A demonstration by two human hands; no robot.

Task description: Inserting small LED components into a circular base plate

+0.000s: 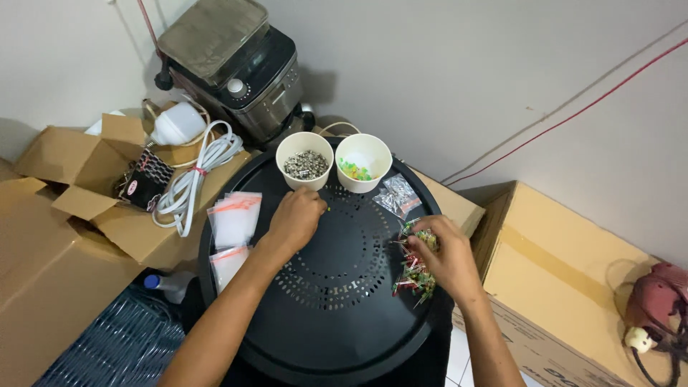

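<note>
The big round black lid [337, 337] with holes holds it all; just past the left hand [295, 218] stand two white cups [304, 147], one with grey bits, one with green and yellow bits; by its outer side lie small clear bags [235, 215]. The left hand pinches a tiny yellow bit, and the right hand [448, 254] closes on the pile of little lights [416, 276] under it; best to pick slowly, one at a time, I think. The lights are red and green with thin wire legs.

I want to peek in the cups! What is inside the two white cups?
The left cup holds a heap of tiny silvery-grey bits. The right cup holds a few small green and yellow pieces on its white bottom. Whatever lies under the grey heap is covered.
</note>
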